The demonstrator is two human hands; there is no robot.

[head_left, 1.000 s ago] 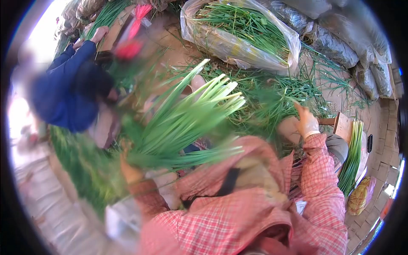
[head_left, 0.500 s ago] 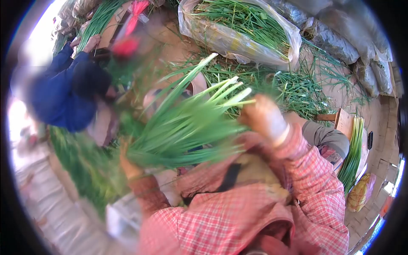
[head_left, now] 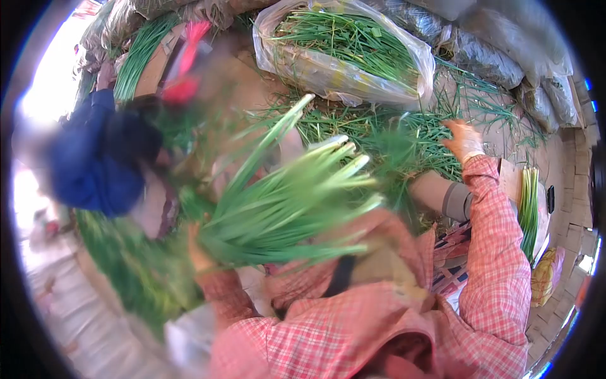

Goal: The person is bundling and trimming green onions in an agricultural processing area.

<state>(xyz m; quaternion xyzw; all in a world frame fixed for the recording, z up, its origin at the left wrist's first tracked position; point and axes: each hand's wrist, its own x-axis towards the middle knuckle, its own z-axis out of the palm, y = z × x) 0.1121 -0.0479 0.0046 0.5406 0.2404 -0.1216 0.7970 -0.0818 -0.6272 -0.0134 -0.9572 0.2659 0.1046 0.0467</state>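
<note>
The right hand (head_left: 464, 140) has swung away from the bunch of green onions (head_left: 284, 202), where it was half a second ago, and now reaches out with fingers spread and empty over the loose green onions (head_left: 416, 132) strewn on the floor, touching or nearly touching them; judging by that, it is going back to the pile for more stalks to add to the bunch. The left hand (head_left: 199, 252) stays low at the left, fingers closed around the base of the bunch, whose cut ends fan up and to the right over the person's lap. The bunch is blurred, so it is moving. Beyond the loose pile, a clear plastic bag (head_left: 328, 69) lies open on the floor, filled with more green onions. Grey sacks (head_left: 492, 57) lie along the far right; their contents cannot be made out. A tidy bundle (head_left: 527, 208) of stalks lies at the right edge. A person in a blue sleeve (head_left: 95, 158) works at the left.
</note>
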